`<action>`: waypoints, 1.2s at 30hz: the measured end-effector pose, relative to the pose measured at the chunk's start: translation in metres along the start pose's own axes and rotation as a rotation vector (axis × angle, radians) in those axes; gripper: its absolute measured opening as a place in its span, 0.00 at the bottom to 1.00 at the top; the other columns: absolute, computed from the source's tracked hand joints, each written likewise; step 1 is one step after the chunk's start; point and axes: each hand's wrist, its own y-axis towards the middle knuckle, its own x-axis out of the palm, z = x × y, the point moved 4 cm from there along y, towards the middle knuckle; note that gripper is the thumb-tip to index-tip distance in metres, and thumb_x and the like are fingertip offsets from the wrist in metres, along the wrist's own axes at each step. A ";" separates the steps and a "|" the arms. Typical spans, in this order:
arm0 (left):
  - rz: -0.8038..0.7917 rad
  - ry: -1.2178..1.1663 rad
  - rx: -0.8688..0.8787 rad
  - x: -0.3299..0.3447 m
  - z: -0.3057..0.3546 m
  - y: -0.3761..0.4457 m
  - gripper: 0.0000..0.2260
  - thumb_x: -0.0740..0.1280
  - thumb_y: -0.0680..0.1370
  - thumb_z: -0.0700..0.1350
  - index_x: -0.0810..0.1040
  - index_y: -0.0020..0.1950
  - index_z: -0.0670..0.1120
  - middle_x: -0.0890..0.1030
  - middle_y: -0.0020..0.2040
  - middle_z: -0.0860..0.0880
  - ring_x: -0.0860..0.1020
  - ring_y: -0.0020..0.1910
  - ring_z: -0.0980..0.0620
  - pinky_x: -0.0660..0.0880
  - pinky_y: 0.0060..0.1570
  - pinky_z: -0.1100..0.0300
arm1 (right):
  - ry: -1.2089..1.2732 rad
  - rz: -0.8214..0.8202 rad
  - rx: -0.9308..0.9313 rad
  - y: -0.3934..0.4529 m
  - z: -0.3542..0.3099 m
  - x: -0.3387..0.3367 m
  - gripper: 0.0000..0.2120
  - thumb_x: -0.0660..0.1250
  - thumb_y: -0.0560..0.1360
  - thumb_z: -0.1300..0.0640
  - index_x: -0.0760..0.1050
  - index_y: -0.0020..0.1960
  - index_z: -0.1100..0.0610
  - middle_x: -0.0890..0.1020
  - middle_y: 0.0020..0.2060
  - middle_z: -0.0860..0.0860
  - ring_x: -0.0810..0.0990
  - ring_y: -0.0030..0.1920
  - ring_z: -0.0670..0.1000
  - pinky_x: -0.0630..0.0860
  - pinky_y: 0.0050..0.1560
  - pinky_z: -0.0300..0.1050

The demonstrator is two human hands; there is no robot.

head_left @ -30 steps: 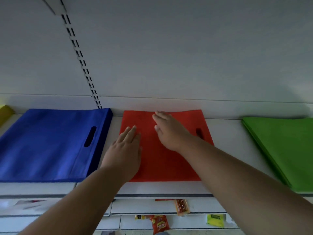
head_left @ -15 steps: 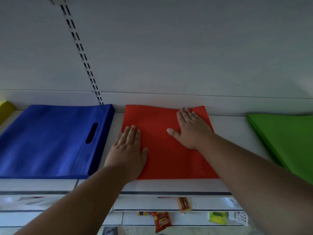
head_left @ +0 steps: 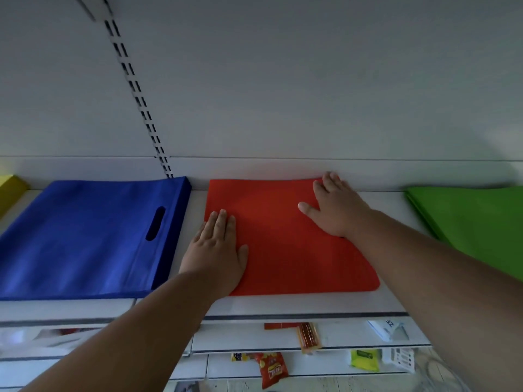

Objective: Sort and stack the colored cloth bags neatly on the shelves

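Your left hand (head_left: pixel 216 254) lies flat, fingers straight and together, palm down on the near left part of the red bag (head_left: pixel 285 241); the grip is open and pressing, with nothing clasped. Your right hand (head_left: pixel 335 209) is likewise flat on the far right part of the same bag, fingers straight, thumb spread toward the left, fingertips reaching the bag's back edge at the rear wall (head_left: pixel 283 80). Neither hand curls round anything.

The red bag lies flat on the white shelf (head_left: pixel 283 305), its back edge against the rear wall, its front edge short of the shelf lip. Just to its left, apart by a narrow strip of shelf, sits the blue bag stack (head_left: pixel 85 236), handle slot on the right side. A yellow bag (head_left: pixel 10 190) shows at the far left edge. Well to the right, with bare shelf between, lies the green bag stack (head_left: pixel 475 222).

A slotted upright (head_left: pixel 135 89) runs up the rear wall above the blue stack. Below the shelf, lower shelves carry small packets, among them a red snack packet (head_left: pixel 271 369) and a yellow-green packet (head_left: pixel 363 360).
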 end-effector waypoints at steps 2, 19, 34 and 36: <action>-0.037 0.026 0.003 -0.003 0.002 0.001 0.32 0.41 0.81 0.60 0.37 0.79 0.44 0.38 0.79 0.45 0.38 0.78 0.48 0.41 0.77 0.52 | -0.007 0.090 -0.053 -0.013 -0.019 -0.002 0.36 0.45 0.81 0.37 0.48 0.79 0.59 0.45 0.78 0.61 0.40 0.78 0.57 0.41 0.77 0.54; 0.003 0.056 0.058 -0.017 0.000 0.073 0.33 0.45 0.81 0.62 0.44 0.80 0.45 0.41 0.80 0.45 0.41 0.79 0.47 0.42 0.77 0.51 | 0.048 0.038 -0.118 -0.029 -0.055 0.033 0.36 0.42 0.80 0.35 0.42 0.80 0.53 0.43 0.79 0.55 0.41 0.79 0.53 0.41 0.77 0.51; 0.035 0.054 0.080 -0.020 0.003 0.081 0.41 0.46 0.76 0.71 0.47 0.80 0.47 0.45 0.80 0.44 0.43 0.79 0.47 0.43 0.77 0.51 | 0.041 0.014 -0.126 -0.028 -0.055 0.031 0.35 0.43 0.80 0.35 0.41 0.80 0.53 0.42 0.79 0.54 0.40 0.78 0.52 0.39 0.77 0.50; 0.036 0.044 0.068 -0.019 0.004 0.080 0.41 0.46 0.76 0.72 0.46 0.80 0.47 0.45 0.80 0.44 0.42 0.79 0.47 0.42 0.77 0.51 | 0.047 0.016 -0.123 -0.028 -0.054 0.031 0.35 0.43 0.80 0.35 0.41 0.80 0.52 0.42 0.79 0.54 0.40 0.78 0.52 0.39 0.77 0.50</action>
